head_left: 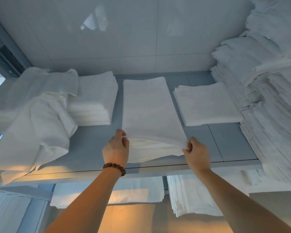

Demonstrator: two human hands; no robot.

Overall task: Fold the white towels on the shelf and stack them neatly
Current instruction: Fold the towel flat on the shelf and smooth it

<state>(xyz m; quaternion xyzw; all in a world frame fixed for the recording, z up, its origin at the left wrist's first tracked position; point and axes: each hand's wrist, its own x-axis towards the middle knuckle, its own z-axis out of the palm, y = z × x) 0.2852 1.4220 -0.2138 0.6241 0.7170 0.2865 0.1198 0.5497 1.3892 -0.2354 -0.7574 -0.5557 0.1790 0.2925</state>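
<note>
A long white towel (pixel 148 108) lies lengthwise down the middle of the grey shelf (pixel 228 142), folded into a narrow strip. My left hand (pixel 116 148), with a bead bracelet at the wrist, pinches its near left corner. My right hand (pixel 196 152) pinches the near right corner, and the near edge is lifted a little off the layer below. A folded stack of white towels (pixel 94 101) sits to the left. A flatter folded stack (pixel 207 103) sits to the right.
A loose heap of unfolded white cloth (pixel 35 118) drapes over the shelf's left end and front edge. A tall pile of white linen (pixel 272 91) fills the right side. More folded white stacks (pixel 188 194) lie on the shelf below.
</note>
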